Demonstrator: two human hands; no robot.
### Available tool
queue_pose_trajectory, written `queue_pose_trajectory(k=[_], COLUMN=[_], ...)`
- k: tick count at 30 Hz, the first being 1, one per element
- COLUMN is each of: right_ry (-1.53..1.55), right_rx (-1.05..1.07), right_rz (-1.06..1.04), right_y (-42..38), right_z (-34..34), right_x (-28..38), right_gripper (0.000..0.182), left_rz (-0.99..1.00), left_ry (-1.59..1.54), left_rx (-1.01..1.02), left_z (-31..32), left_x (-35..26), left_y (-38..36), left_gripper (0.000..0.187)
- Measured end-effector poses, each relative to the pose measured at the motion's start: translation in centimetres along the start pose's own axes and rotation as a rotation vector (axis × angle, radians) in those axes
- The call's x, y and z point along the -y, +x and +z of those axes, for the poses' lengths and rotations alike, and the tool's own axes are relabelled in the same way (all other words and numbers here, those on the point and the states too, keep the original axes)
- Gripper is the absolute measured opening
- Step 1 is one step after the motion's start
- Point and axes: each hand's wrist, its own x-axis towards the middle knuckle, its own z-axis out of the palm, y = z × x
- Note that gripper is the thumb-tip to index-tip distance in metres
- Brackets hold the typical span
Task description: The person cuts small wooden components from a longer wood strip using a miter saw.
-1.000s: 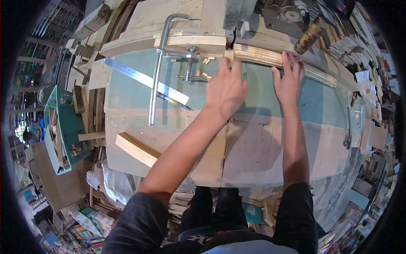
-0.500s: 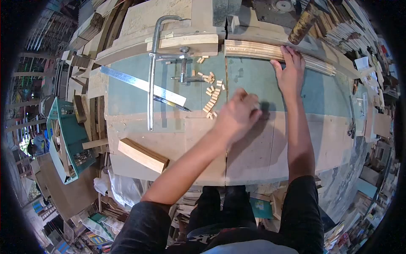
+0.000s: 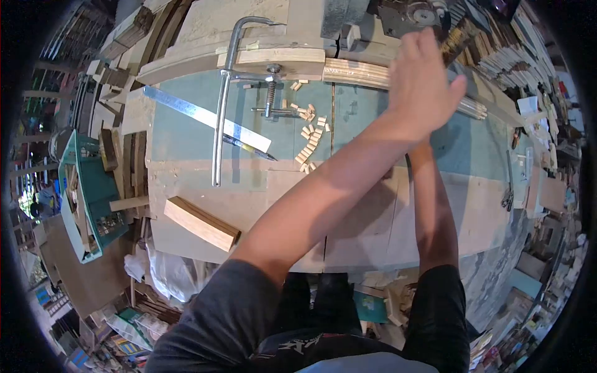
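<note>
My left hand [image 3: 426, 81] is raised over the back right of the bench, thumb apart from the fingers, with nothing visible in it. It covers my right hand, of which only the wrist and forearm show. Beneath them runs a bundle of thin wooden strips [image 3: 354, 73], its right end [image 3: 472, 109] showing past my left hand. Small wooden dowels [image 3: 308, 148] lie loose left of centre. A metal clamp [image 3: 221, 124] stands beside them, over a steel ruler [image 3: 186, 116] and a pen [image 3: 249, 148].
A wooden block [image 3: 202, 224] lies at the bench's front left. A long wooden rail [image 3: 180, 67] runs along the back. Behind the hands is a rusty cylindrical part [image 3: 459, 42]. Stacked wood [image 3: 507, 65] is at the back right, and a green crate [image 3: 93, 193] stands at left.
My left hand has moved up and right from the middle of the bench, and its thumb has spread. It now hides my right hand, which was resting on the strips. The view has shifted slightly.
</note>
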Motion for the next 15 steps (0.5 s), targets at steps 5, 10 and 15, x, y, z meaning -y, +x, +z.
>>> queue_pose_trajectory(k=[5,10,15], right_ry=[-0.209,-0.292,-0.466], right_rx=[-0.031,-0.093,-0.141], right_rz=[-0.058,-0.124,-0.245], right_y=[1.2,1.5,2.0], right_z=[0.9,0.4,0.5], right_x=[0.4,2.0,2.6], right_gripper=[0.056,0.061,0.057], left_rz=[-0.345,-0.335,-0.242], left_ry=[-0.235,-0.270,-0.153], left_rx=[0.286,0.264,0.236], left_z=[3.1,2.3,2.4], left_x=[-0.5,-0.4,-0.7], left_y=[4.0,3.0,0.5], left_gripper=[0.063,0.048,0.040])
